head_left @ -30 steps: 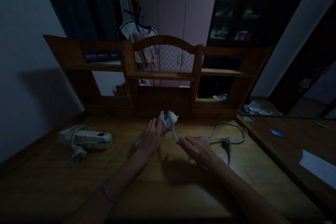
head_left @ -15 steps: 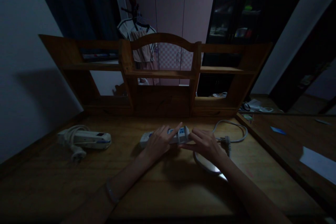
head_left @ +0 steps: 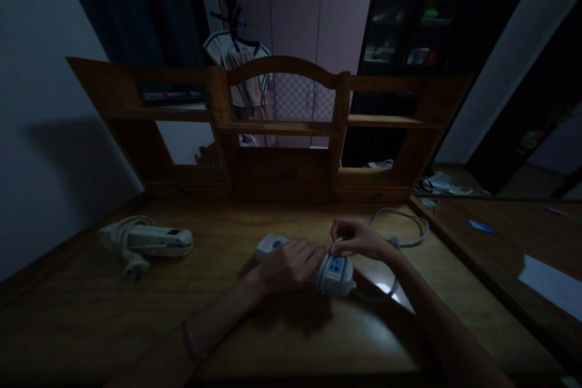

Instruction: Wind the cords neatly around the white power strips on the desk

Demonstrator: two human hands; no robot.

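Note:
A white power strip point(head_left: 341, 282) with blue sockets lies at a slant on the wooden desk, its grey cord point(head_left: 323, 273) looped around the right end. My left hand point(head_left: 291, 264) is closed over the strip's middle, with part of the body hidden beneath it. At the strip's right end, my right hand point(head_left: 359, 239) pinches the cord beside a blue socket. The rest of the cord curves over the desk to the right, and its plug point(head_left: 394, 242) is partly hidden behind my right forearm.
A second power strip point(head_left: 157, 241), wrapped in its own cord, rests at the desk's left. A wooden shelf unit point(head_left: 282, 128) stands along the back edge. On the lower surface to the right are a white paper point(head_left: 552, 285) and a blue card point(head_left: 481, 227).
The strip has tilted, its right end now nearer to me. My right hand has risen over that end with the cord, and my left hand has shifted slightly right and down.

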